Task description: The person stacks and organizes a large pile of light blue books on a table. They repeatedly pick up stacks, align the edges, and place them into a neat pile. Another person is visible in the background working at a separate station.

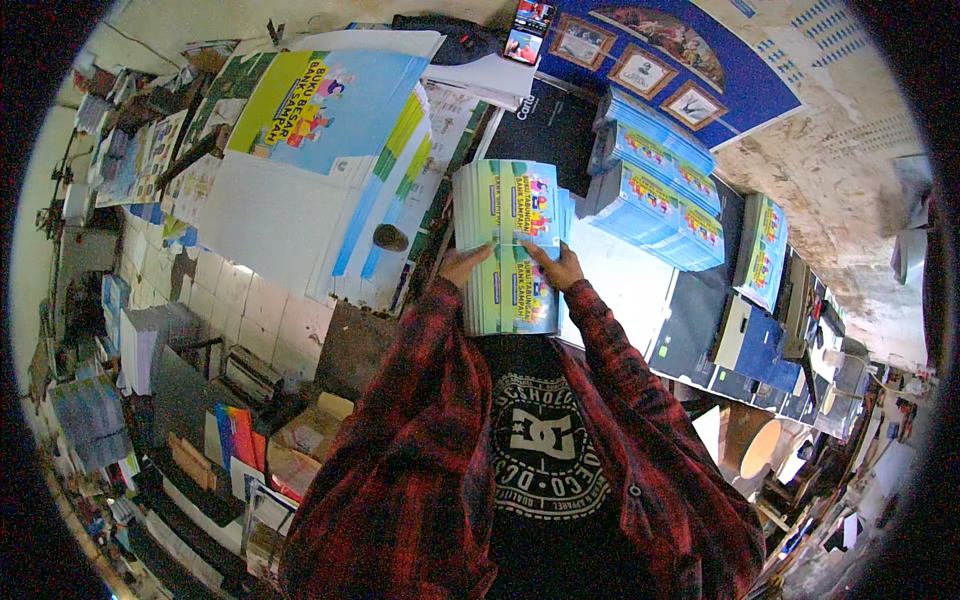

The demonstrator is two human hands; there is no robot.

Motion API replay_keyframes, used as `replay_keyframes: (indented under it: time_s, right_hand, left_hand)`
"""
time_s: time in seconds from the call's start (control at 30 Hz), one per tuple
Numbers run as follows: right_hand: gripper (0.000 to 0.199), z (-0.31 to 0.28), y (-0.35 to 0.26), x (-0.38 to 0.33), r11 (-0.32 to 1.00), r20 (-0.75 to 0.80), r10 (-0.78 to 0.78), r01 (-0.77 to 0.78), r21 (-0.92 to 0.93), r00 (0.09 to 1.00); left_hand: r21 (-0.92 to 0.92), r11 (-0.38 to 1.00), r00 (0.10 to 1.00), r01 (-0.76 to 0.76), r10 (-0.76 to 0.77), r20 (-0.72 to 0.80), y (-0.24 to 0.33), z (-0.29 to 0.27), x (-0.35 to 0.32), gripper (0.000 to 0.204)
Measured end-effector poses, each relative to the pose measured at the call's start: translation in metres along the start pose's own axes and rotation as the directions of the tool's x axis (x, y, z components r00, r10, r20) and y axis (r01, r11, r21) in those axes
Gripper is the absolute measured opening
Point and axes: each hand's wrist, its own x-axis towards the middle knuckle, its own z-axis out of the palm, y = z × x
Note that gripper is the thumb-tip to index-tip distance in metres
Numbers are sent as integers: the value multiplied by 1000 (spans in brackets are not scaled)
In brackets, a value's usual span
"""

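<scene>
I hold a thick stack of green and blue printed booklets (pixel 515 215) upright in front of my chest. My left hand (pixel 462 264) grips the stack's left edge from below. My right hand (pixel 558 268) lies on the front cover at the right side, fingers spread across it. Both red plaid sleeves run up from the lower edge of the picture. The lower half of the stack (pixel 510 295) rests against my black shirt.
A large pile of printed cover sheets (pixel 320 150) lies to the left on a tiled bench (pixel 250 300). Stacks of the same blue booklets (pixel 655 190) sit on the dark table (pixel 700 310) at right. A phone (pixel 528 30) stands at the back. Shelves of paper (pixel 150 350) are lower left.
</scene>
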Motion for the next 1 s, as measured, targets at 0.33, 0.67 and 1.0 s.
replay_keyframes:
  time_s: [0.33, 0.67, 1.0]
  right_hand:
    - [80, -13, 47, -19, 685, -307, -306, -16, -728, 901]
    - [99, 7, 56, 21, 978, -85, 38, -55, -203, 996]
    - [89, -8, -43, -20, 996, -18, -93, 93, -5, 996]
  left_hand:
    - [-278, 949, 988, 148, -131, 77, -41, -51, 5, 57]
    - [-150, 987, 998, 56, -53, 23, 2, 11, -2, 53]
    - [71, 997, 1000, -8, 7, 11, -26, -11, 22, 50]
